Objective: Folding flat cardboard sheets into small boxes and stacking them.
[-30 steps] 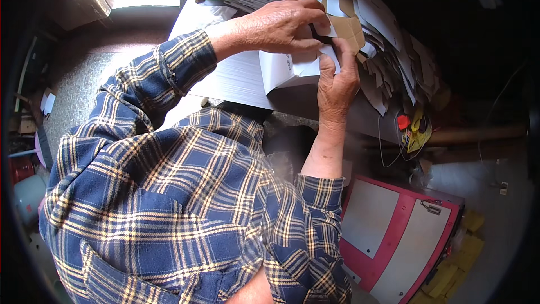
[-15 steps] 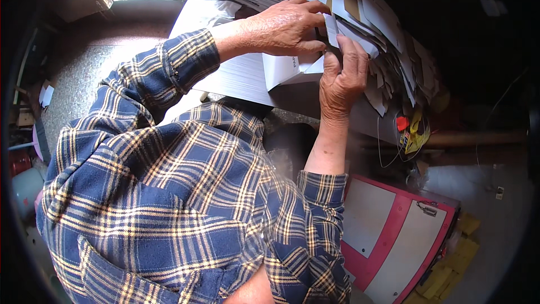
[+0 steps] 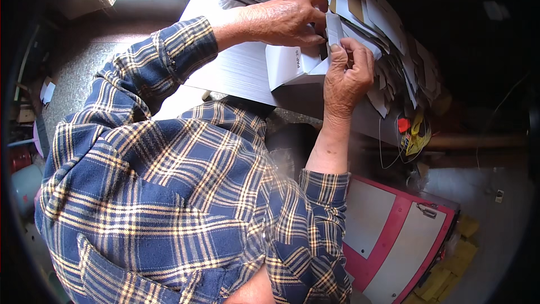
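A partly folded white cardboard carton (image 3: 284, 63) with dark print lies at the near edge of the work table. My right hand (image 3: 350, 76) pinches a narrow white flap (image 3: 333, 29) of it between thumb and fingers. Over the carton's far left side, my left hand (image 3: 289, 19) has its fingers bent and its thumb apart from them. Its fingertips are close beside the flap, and nothing shows between them. The carton's inner side is mostly hidden by my hands.
Stacks of flat white and brown cardboard pieces (image 3: 368, 14) spread along the table's far and right sides. White sheets (image 3: 233, 76) lie left of the carton. A red and yellow bag (image 3: 415, 133) hangs at the right. A pink and white cabinet (image 3: 402, 236) stands below.
My left hand has shifted slightly up and away from the carton, uncovering more of its printed side. My right hand has moved a little right, its thumb now on the flap.
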